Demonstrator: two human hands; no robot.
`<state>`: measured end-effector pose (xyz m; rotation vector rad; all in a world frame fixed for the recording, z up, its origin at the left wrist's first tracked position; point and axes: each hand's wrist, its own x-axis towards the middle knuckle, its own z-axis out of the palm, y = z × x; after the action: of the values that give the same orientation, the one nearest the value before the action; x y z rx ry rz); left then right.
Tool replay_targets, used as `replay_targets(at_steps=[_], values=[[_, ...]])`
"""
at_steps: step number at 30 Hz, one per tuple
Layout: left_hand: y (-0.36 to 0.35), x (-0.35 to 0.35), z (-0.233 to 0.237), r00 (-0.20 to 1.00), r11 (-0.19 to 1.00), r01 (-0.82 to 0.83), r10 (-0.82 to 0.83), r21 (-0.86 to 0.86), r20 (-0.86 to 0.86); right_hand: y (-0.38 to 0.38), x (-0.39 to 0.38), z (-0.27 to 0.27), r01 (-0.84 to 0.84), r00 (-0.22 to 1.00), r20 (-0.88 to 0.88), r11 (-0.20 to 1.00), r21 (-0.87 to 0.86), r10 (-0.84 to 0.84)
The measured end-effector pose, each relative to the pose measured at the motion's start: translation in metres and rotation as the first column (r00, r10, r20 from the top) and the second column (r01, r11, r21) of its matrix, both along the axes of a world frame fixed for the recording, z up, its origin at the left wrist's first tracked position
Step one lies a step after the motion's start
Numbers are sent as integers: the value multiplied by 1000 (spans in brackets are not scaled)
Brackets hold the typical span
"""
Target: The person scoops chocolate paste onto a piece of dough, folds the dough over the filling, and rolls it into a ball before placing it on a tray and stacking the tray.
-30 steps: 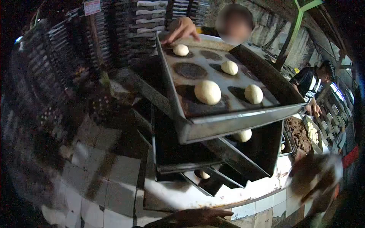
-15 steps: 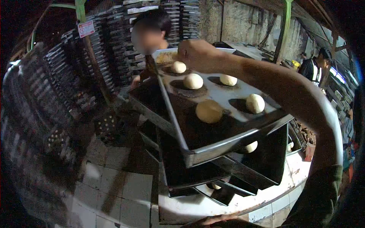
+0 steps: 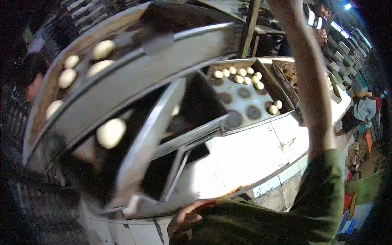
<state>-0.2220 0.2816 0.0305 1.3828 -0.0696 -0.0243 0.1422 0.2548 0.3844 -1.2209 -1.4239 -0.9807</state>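
My left hand (image 3: 191, 214) is low in the middle, close to my olive shirt and the near edge of the counter. It looks loosely open, fingers a little apart, with nothing visible in it. My right forearm rises past the top edge, so that hand is out of view. A metal baking tray (image 3: 134, 67) with round dough balls (image 3: 103, 50) tops a crossed stack at the left, blurred by motion. Below it, another dough ball (image 3: 111, 133) lies in a dark lower tray (image 3: 196, 102).
A white tiled counter (image 3: 245, 163) runs beneath the trays. Farther along stands a baking tray (image 3: 261, 100) with several dough balls, mostly at its back. Someone (image 3: 320, 14) is at the upper right, another person (image 3: 365, 110) at the far right. A wooden post (image 3: 250, 28) rises behind.
The view has swung and tilted, bringing the stack nearer on the left and more counter into sight. My right hand, earlier at the top tray's far edge, has left the frame.
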Motion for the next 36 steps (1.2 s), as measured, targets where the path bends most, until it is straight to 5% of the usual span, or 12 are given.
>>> replay_targets(at_steps=[3, 5, 10, 15, 16, 19, 20, 21, 25, 27, 30, 36], values=[[-63, 42, -6, 942, 932, -322, 298, -166, -155, -40, 201, -200, 319, 910, -263, 946, -51, -321], [-97, 58, 3, 813, 772, -567, 467, -287, -348, -81, 316, -412, 175, 540, -376, 538, -825, -753], [-138, 75, 18, 609, 614, -777, 676, -140, -414, -179, 300, -466, -262, 868, -226, -21, -965, -442], [-177, 101, 28, 554, 575, -818, 793, 11, -254, -211, 274, -468, -724, 536, -844, 509, -466, -11], [-188, 110, 30, 603, 613, -789, 768, -21, -216, -210, 266, -447, -129, 934, -207, 265, -955, -291], [-217, 137, 29, 710, 705, -703, 689, -90, -145, -210, 141, -366, -74, 846, -438, 746, -662, -305], [-227, 148, 27, 710, 648, -693, 689, -315, -145, -213, 81, -327, -458, 294, -920, 806, -375, -260], [-237, 156, 24, 718, 564, -643, 680, -519, -151, -231, 35, -331, -143, 917, -391, 852, -504, -78], [-258, 149, -21, 687, 464, -705, 633, -536, -356, -309, -102, -330, -232, 972, -200, 679, -696, 126], [-285, 156, -21, 603, 419, -787, 678, -453, -420, -351, -98, -320, -518, 847, -485, 135, -845, 218], [-332, 176, -69, 845, 663, -468, 530, -584, -75, -372, -82, -324, -445, 809, -575, 766, -464, 121], [-388, 221, -9, 961, 686, -276, 173, -673, -217, -391, 54, -356, -55, 493, -832, 946, -319, -253]])
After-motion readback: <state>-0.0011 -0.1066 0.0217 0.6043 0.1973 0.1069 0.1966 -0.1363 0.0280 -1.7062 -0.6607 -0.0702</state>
